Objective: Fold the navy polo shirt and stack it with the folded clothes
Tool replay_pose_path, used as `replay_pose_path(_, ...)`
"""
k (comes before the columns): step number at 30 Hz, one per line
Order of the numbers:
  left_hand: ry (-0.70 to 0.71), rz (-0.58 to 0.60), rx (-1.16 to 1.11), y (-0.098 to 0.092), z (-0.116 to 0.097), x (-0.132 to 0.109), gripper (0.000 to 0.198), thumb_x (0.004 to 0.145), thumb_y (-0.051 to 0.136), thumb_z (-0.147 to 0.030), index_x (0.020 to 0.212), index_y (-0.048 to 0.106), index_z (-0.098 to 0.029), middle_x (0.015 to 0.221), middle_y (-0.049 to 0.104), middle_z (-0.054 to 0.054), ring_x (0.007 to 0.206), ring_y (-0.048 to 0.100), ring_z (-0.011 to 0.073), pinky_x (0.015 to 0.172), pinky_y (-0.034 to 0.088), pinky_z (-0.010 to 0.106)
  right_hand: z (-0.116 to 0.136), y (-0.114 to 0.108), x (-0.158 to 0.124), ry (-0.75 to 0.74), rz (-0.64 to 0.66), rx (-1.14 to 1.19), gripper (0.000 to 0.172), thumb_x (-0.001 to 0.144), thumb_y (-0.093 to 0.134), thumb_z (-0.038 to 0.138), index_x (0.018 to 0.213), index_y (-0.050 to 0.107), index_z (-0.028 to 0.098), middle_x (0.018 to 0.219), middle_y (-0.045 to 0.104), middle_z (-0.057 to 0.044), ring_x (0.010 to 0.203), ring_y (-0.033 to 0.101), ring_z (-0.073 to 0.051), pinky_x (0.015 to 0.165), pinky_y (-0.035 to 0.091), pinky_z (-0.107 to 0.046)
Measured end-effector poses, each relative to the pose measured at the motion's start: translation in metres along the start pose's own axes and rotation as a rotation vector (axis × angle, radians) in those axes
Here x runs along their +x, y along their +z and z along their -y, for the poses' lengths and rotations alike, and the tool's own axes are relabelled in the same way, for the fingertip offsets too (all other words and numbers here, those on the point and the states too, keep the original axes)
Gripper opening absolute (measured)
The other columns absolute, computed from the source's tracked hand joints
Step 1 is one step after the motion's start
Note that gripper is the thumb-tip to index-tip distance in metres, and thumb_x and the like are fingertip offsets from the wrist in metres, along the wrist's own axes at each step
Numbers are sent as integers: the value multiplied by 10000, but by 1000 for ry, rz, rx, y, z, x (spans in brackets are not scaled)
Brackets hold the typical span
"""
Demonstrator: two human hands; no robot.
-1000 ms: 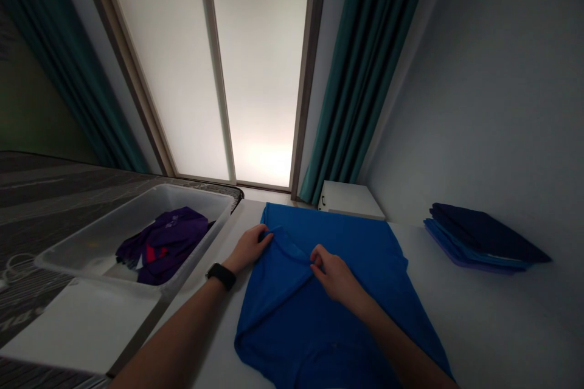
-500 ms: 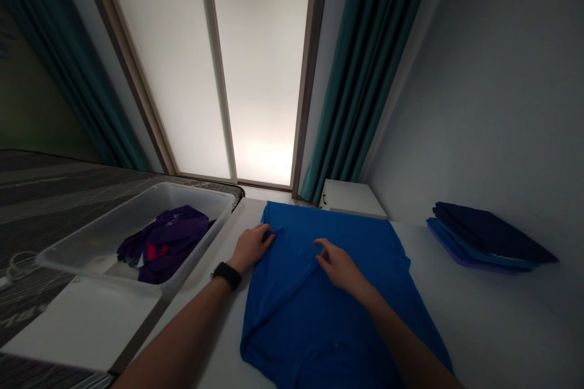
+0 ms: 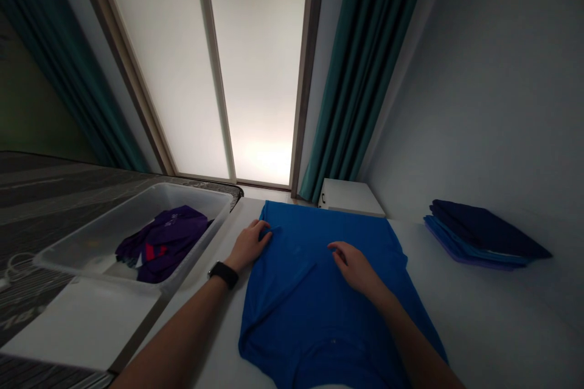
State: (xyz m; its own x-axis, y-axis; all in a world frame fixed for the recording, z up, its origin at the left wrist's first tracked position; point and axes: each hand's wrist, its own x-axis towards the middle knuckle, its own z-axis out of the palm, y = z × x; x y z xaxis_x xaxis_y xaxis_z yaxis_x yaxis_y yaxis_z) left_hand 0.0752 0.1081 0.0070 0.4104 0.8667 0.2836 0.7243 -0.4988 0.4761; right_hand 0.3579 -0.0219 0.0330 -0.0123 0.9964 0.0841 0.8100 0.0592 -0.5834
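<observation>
A blue T-shirt [image 3: 296,279] is spread on the white table in front of me, its neckline towards me. A diagonal crease crosses its left part. My left hand [image 3: 250,243], with a dark watch on the wrist, is at the shirt's upper left edge. Its thumb and fingers pinch the cloth there, raising a small ridge. Over the middle of the shirt is my right hand [image 3: 354,264], its fingers loosely bent and thumb apart, holding nothing. Whether it touches the cloth is hard to tell.
A translucent plastic bin [image 3: 107,219] on the left holds purple clothing [image 3: 171,243]. Folded dark and blue garments [image 3: 488,234] are stacked on the white table [image 3: 497,316] at the right. A white cabinet [image 3: 349,194] stands beyond the table, near the teal curtain [image 3: 356,85].
My right hand has moved a little to the right, away from the diagonal crease. My left hand stays at the shirt's left edge.
</observation>
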Motion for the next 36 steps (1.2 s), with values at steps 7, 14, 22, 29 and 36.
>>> replay_pose_path(7, 160, -25, 2, -28, -29, -32, 150, 936, 432, -246, 978, 569, -203, 869, 605, 33, 748, 587, 180, 706, 447, 297, 54, 25, -24, -357, 114, -220, 364, 945, 429, 175, 1276, 573, 217, 1228, 607, -100, 1115, 558, -247, 964, 445, -437)
replay_pose_path(14, 419, 405, 61, -70, -62, -99, 42, 907, 568, -267, 925, 581, -231, 756, 636, -27, 689, 591, 143, 748, 409, 270, 54, 54, -29, -468, 177, -238, 461, 964, 447, 277, 1425, 436, 270, 1506, 406, -67, 1393, 344, -246, 1157, 260, -495)
replay_pose_path(22, 405, 461, 188, -80, -59, -131, 141, 853, 640, -254, 958, 548, -241, 838, 663, -23, 758, 628, 165, 744, 404, 278, 50, 56, -35, -473, 272, -247, 568, 978, 414, 385, 1515, 250, 298, 1591, 206, -42, 1459, 167, -249, 1191, 138, -505)
replay_pose_path(29, 356, 430, 206, -72, -42, -147, 82, 883, 525, -149, 858, 503, -224, 786, 636, -20, 681, 592, 145, 689, 402, 261, 46, 58, -42, -436, 339, -252, 595, 991, 311, 522, 1528, 152, 321, 1609, 116, -15, 1473, 82, -242, 1197, 39, -490)
replay_pose_path(36, 309, 469, 111, -81, -30, -154, 82, 892, 530, -148, 853, 526, -220, 824, 643, -13, 724, 605, 144, 682, 399, 244, 40, 54, -39, -368, 301, -236, 588, 993, 287, 528, 1528, 180, 308, 1600, 183, -14, 1466, 134, -237, 1192, 72, -495)
